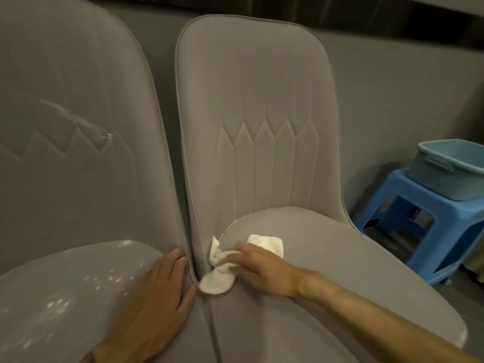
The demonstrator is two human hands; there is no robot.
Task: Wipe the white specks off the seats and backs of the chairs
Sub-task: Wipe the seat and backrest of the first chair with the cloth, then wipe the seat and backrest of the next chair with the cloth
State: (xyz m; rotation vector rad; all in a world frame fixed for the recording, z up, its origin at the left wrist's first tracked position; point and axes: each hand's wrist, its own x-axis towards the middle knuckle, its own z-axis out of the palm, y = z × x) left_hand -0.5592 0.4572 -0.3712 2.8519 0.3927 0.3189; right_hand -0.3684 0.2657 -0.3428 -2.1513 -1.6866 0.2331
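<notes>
Two grey padded chairs stand side by side. The left chair [78,158] has white specks [110,279] scattered over its seat and white smears on its back. The right chair [264,106] looks mostly clean. My right hand [262,268] grips a bunched white cloth [220,271] and presses it on the right chair's seat near its left edge. My left hand [159,292] lies flat on the right edge of the left chair's seat, fingers reaching the gap between the chairs.
A blue plastic stool [429,231] stands to the right of the chairs with a light blue basin [450,169] on top. A grey wall runs behind the chairs.
</notes>
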